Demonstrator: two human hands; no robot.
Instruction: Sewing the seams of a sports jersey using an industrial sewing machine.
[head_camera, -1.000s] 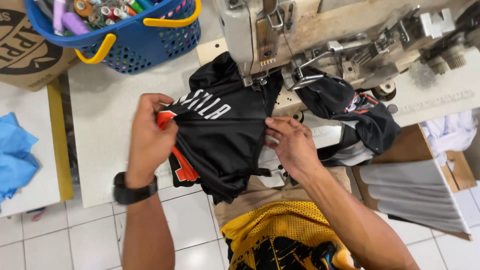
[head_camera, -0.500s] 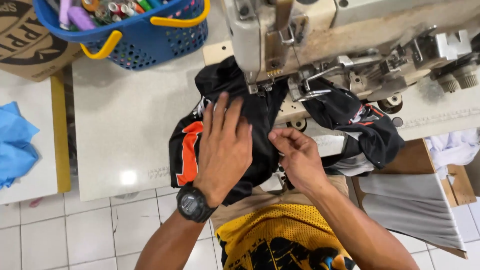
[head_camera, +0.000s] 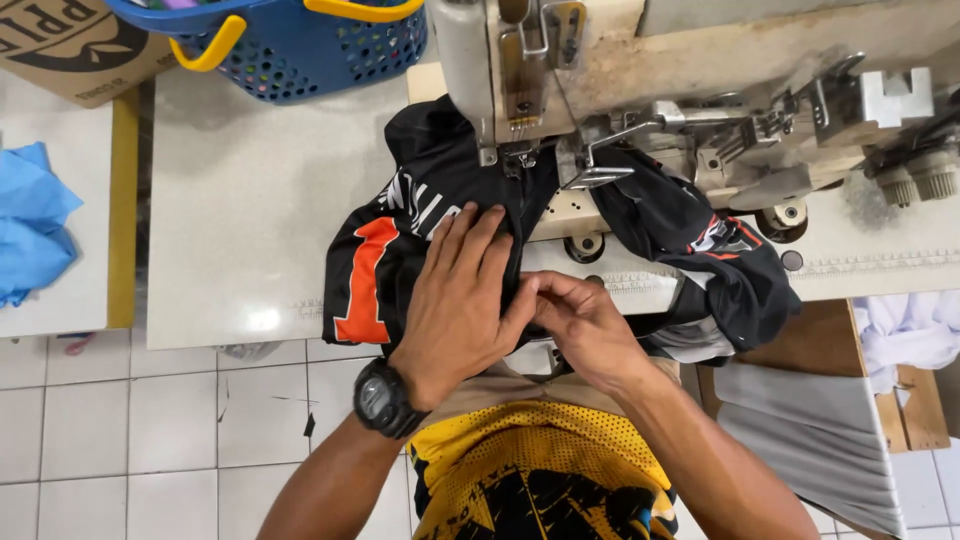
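Step in hand, as judged: positioning a seam for stitching. The black synthetic sports garment with orange panel (head_camera: 420, 250) is lying at frame centre, draped across the white table (head_camera: 230, 220) beneath the grey industrial sewing machine's head (head_camera: 520, 90). The left hand (head_camera: 460, 290) is pressing flat on it, fingers spread. The right hand (head_camera: 580, 325) is pinching a fabric edge just beside it. Next move probably calls for aligning that edge under the presser foot.

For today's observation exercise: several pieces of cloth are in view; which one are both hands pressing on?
The black garment with orange panels, lying under the sewing machine. The blue cloth and white cloth lie untouched at the sides.
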